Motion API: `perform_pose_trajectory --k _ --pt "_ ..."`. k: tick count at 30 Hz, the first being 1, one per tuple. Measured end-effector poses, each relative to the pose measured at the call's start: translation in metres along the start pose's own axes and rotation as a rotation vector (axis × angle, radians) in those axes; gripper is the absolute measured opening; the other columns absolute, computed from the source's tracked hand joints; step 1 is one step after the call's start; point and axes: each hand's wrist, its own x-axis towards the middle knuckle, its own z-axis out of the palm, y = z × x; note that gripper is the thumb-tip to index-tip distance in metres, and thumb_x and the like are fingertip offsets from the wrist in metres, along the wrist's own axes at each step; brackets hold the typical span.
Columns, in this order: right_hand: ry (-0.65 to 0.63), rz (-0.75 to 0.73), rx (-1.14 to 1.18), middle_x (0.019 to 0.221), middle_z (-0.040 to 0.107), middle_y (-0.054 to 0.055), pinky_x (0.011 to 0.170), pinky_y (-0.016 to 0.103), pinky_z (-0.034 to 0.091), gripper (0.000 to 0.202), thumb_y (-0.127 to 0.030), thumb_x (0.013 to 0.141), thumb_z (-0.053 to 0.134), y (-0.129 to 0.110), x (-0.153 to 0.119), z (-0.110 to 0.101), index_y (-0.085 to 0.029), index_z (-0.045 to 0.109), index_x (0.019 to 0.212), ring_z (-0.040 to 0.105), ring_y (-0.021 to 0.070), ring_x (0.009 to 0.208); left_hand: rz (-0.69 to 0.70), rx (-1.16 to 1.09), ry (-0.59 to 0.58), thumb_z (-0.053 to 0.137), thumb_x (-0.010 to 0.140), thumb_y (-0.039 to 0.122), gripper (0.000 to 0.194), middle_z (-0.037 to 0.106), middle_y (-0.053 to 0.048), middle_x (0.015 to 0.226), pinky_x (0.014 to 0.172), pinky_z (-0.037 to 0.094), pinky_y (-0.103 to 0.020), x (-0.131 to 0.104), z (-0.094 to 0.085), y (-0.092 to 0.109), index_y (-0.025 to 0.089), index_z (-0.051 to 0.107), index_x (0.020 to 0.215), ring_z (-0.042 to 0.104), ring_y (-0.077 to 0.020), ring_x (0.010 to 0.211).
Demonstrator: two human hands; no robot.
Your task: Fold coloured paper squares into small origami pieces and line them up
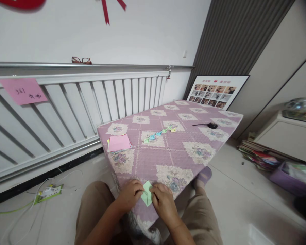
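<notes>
A light green folded sheet of paper [148,194] lies at the near edge of the table, shaped like a diamond with a crease down its middle. My left hand [131,194] grips its left side with curled fingers. On the opposite side, my right hand [163,200] pinches the paper between thumb and fingers. Farther up the table runs a slanting row of small folded paper pieces [158,133] in green, blue and yellow. To the left sits a stack of coloured paper [119,143] with a pink sheet on top.
A floral purple cloth covers the table [153,154]. On its right part rests a black ladle-like object [212,125]. A white radiator [112,92] stands along the wall. Left on the floor is a power strip [49,193] with cables; a purple bin [290,177] stands right.
</notes>
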Motion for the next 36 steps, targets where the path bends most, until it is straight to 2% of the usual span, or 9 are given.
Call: perform_pose_trajectory --k 6,8,12,16,19,21,29,33,36 --pt "-0.061 0.05 -0.016 0.09 0.06 0.002 0.078 0.034 0.033 0.007 -0.027 0.08 0.058 -0.007 0.005 -0.005 -0.025 0.061 0.086 0.053 0.0206 0.09 -0.07 0.054 0.078 0.05 0.078 0.014 0.018 0.062 -0.003 0.085 0.079 0.039 -0.029 0.008 0.008 0.002 0.02 0.065 0.084 0.054 -0.0176 0.084" --pt "-0.054 0.09 -0.057 0.086 0.061 0.002 0.075 0.033 0.033 0.008 -0.032 0.081 0.06 -0.01 0.009 -0.003 -0.024 0.06 0.081 0.053 0.0208 0.087 -0.09 0.072 0.099 0.051 0.076 0.014 0.017 0.061 -0.002 0.085 0.077 0.038 -0.029 0.009 0.01 0.003 0.021 0.063 0.085 0.053 -0.0179 0.084" --pt "-0.025 0.184 -0.196 0.081 0.062 0.003 0.072 0.032 0.031 0.013 -0.033 0.081 0.061 -0.021 0.019 0.002 -0.023 0.059 0.073 0.054 0.0214 0.082 -0.122 0.101 0.131 0.054 0.076 0.015 0.019 0.062 -0.001 0.087 0.077 0.037 -0.029 0.01 0.013 0.002 0.021 0.06 0.092 0.053 -0.0182 0.085" --pt "-0.037 0.252 -0.288 0.084 0.064 0.003 0.073 0.031 0.03 0.009 -0.031 0.081 0.06 -0.03 0.026 0.002 -0.023 0.06 0.076 0.055 0.0213 0.086 -0.133 0.122 0.139 0.055 0.076 0.014 0.025 0.062 -0.001 0.089 0.08 0.037 -0.031 0.009 0.015 0.0 0.02 0.058 0.099 0.054 -0.0185 0.087" --pt "-0.079 0.277 -0.307 0.086 0.066 0.003 0.073 0.03 0.03 0.011 -0.031 0.083 0.056 -0.03 0.029 0.002 -0.023 0.061 0.079 0.056 0.0205 0.088 -0.106 0.142 0.118 0.052 0.079 0.014 0.016 0.062 -0.002 0.089 0.081 0.037 -0.032 0.008 0.014 0.0 0.021 0.061 0.09 0.053 -0.0189 0.089" --pt "-0.097 0.28 -0.313 0.087 0.066 0.003 0.073 0.03 0.03 0.012 -0.032 0.084 0.054 -0.027 0.03 0.004 -0.023 0.062 0.08 0.057 0.0202 0.088 -0.073 0.147 0.087 0.05 0.081 0.013 0.017 0.062 -0.002 0.09 0.083 0.037 -0.032 0.006 0.012 0.0 0.022 0.064 0.086 0.053 -0.0182 0.089" --pt "-0.14 0.317 -0.325 0.074 0.068 0.005 0.062 0.028 0.032 0.018 -0.039 0.083 0.055 -0.013 0.048 0.01 -0.023 0.062 0.077 0.061 0.0199 0.074 0.067 0.182 -0.044 0.06 0.077 0.019 0.031 0.059 -0.004 0.108 0.09 0.038 -0.035 -0.003 0.0 -0.001 0.024 0.064 0.107 0.051 -0.0207 0.098" --pt "-0.142 0.335 -0.311 0.071 0.068 0.004 0.059 0.027 0.033 0.018 -0.039 0.083 0.054 -0.01 0.052 0.011 -0.023 0.062 0.078 0.062 0.0199 0.068 0.045 0.176 -0.035 0.054 0.079 0.015 0.028 0.061 -0.003 0.105 0.089 0.039 -0.034 0.0 0.002 -0.003 0.024 0.065 0.104 0.052 -0.0197 0.096" --pt "-0.121 0.31 -0.281 0.074 0.068 0.005 0.063 0.028 0.035 0.016 -0.033 0.085 0.051 -0.01 0.048 0.01 -0.022 0.061 0.082 0.062 0.0196 0.07 0.031 0.197 -0.012 0.054 0.08 0.015 0.024 0.062 -0.003 0.101 0.087 0.039 -0.034 0.002 0.005 -0.003 0.024 0.067 0.098 0.052 -0.0195 0.094"
